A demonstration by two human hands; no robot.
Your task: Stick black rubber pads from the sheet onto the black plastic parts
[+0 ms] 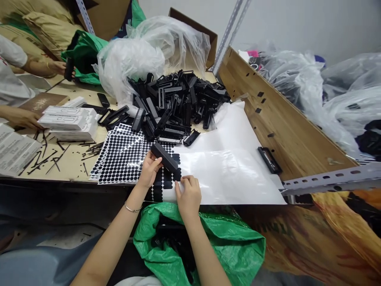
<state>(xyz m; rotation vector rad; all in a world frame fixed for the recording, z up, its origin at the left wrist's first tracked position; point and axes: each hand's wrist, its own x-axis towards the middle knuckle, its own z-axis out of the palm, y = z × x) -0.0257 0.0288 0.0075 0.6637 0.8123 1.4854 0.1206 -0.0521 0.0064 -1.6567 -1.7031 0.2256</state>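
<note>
My left hand (149, 168) is closed around a long black plastic part (164, 157), holding it tilted just above a sheet of black round stickers (126, 157). My right hand (187, 192) rests at the near edge of the sticker sheet, its fingers pinched together on the sheet close to the black dots; what they pinch is too small to make out. A white backing sheet (226, 174) spreads to the right of both hands.
A heap of black plastic parts (178, 105) lies behind the sheets, with clear plastic bags (143, 55) beyond. White boxes (68, 119) and another person's hands (25, 118) are at the left. A wooden board (282, 127) slants on the right. A green bag (205, 242) sits below the table edge.
</note>
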